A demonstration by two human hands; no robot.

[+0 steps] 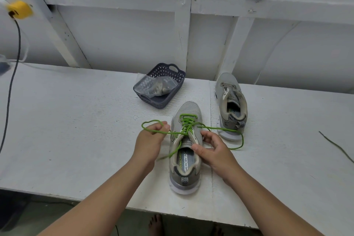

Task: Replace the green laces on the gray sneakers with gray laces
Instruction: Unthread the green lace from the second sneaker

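1. We take this for a plain workshop or shed: the wall (134, 44) behind is bare framing and panels, painted white.
2. We see a rough white tabletop (67, 120), a black cable (13, 74) hanging from a yellow plug (19, 9) at its far left corner.

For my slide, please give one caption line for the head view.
Left hand pulls green lace from near sneaker; right hand steadies it.
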